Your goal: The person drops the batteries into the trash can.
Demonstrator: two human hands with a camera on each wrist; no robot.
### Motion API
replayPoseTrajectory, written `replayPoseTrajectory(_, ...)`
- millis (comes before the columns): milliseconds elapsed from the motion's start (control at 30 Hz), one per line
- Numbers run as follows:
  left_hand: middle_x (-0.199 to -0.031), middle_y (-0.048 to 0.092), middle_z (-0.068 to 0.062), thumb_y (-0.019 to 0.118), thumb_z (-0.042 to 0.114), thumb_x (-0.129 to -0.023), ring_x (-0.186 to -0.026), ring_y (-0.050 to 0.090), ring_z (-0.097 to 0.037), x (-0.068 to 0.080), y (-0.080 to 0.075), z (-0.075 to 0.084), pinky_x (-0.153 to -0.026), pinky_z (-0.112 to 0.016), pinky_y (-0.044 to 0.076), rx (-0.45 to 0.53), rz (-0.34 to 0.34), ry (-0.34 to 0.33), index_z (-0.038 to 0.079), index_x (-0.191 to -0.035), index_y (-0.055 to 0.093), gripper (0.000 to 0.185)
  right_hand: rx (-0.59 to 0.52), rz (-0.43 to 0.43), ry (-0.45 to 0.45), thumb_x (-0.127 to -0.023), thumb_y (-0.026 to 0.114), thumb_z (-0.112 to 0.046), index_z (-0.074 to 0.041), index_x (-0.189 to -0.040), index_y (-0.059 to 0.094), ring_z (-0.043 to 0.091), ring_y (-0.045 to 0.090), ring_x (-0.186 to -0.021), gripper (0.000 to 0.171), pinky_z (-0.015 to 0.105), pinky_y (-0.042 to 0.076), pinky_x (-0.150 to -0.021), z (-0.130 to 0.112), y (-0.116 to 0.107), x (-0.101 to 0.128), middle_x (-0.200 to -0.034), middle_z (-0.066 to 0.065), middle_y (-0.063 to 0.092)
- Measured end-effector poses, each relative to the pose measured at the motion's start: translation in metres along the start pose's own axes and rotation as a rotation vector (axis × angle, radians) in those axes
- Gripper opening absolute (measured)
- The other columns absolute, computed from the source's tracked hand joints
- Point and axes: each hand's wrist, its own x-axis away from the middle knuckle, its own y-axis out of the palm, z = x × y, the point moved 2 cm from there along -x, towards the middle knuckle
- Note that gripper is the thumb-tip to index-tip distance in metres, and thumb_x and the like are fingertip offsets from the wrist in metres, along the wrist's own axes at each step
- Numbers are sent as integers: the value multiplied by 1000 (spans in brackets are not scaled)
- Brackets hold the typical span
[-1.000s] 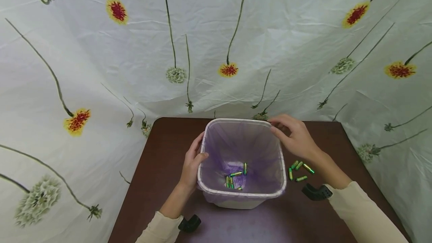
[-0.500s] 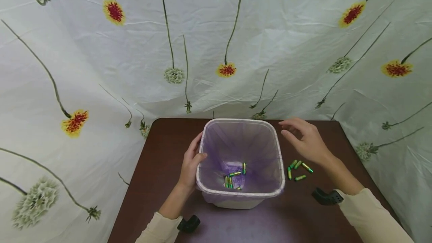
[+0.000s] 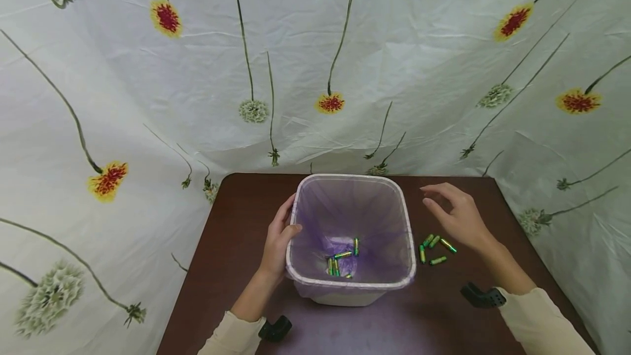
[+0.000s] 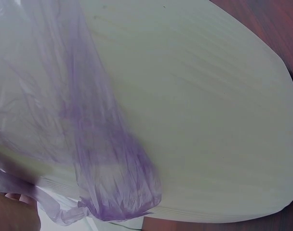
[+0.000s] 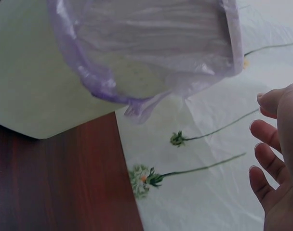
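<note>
A square pale waste bin (image 3: 351, 297) lined with a thin purple bag (image 3: 384, 218) stands on the dark table. My left hand (image 3: 276, 242) grips its left side, thumb over the rim and fingers along the outer wall. Several green-and-gold batteries (image 3: 342, 255) lie at the bottom of the bin. My right hand (image 3: 458, 215) hovers to the right of the bin with loosely bent fingers and nothing in them. Just nearer than that hand, several more batteries (image 3: 437, 261) lie on the table. In the right wrist view the hand (image 5: 281, 149) is apart from the bag's folded edge (image 5: 103, 84).
The brown table (image 3: 231, 218) has rounded far corners. White flower-printed cloth (image 3: 305, 32) hangs behind it and at both sides. Dark wrist mounts (image 3: 276, 328) sit at both sleeves. Bag folds hang down the bin's outside (image 4: 209, 106).
My right hand has let go of the bin's far right corner and moved right, away from the rim. My left hand keeps its grip. The batteries have not moved.
</note>
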Motion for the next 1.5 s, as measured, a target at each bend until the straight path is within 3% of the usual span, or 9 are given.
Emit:
replayPoseTrajectory(333,-159,41,-11,47,5,-92,-139,44,-32,1,0,2,-106,-30,43,0,-1,0,6,-159,37,68,21,4,50,-91,73,2,-3,-117,74,9,60,-87,26,20,42,-72,15,4,17,-101,7,71)
replayPoseTrajectory(633,-160,40,-11,46,5,-92,-140,43,-32,2,0,2,-107,-30,42,-6,-5,4,6,-159,36,68,32,37,95,-91,73,3,-1,-116,73,26,64,-92,26,19,42,-80,31,7,37,-101,9,71)
replayPoseTrajectory(967,-159,41,-11,46,5,-92,-139,43,-32,2,-1,2,-107,-30,42,-10,0,11,6,-159,37,68,57,49,184,-93,73,0,-2,-117,73,8,58,-84,24,18,43,-71,48,11,60,-101,8,70)
replayPoseTrajectory(1500,-160,39,-15,47,3,-92,-141,41,-34,1,0,-1,-107,-29,41,9,-9,11,2,-158,36,67,115,42,308,-95,71,-3,0,-119,72,10,59,-81,24,23,45,-67,84,32,109,-97,7,69)
